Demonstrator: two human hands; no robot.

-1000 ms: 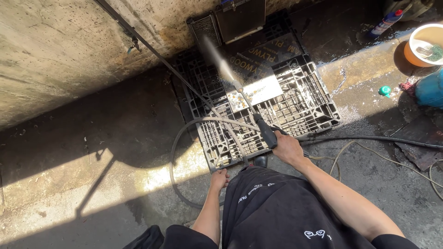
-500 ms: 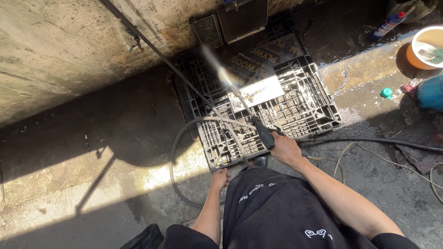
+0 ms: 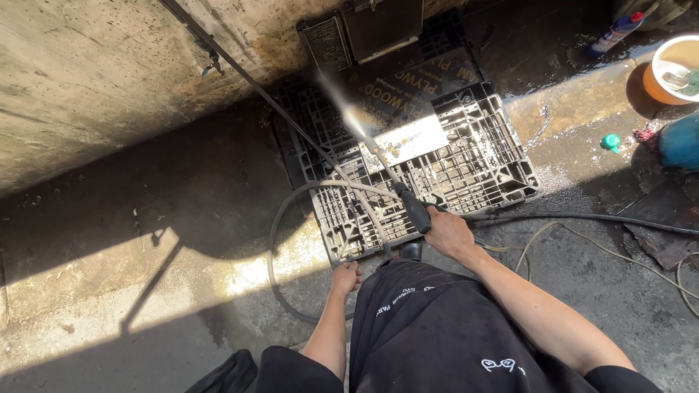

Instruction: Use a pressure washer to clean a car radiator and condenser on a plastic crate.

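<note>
Your right hand is clenched around the black grip of the spray lance, fingers wrapped over the handle just at the near edge of the black plastic pallet. The lance runs from that grip up and away across the pallet, its nozzle over the pallet's middle beside a pale flat panel lying on it. The water jet leaves the nozzle toward the far left corner of the pallet, where a dark finned radiator leans against the concrete wall.

Your left hand sits at the pallet's near left corner, fingers curled over its edge, gripping it. A grey hose loops on the floor left of the pallet, and a black hose trails off to its right.

Compared with half a second ago, your right hand and the lance have barely shifted; the jet lands at much the same far corner, and your left hand is on the same pallet edge.
</note>
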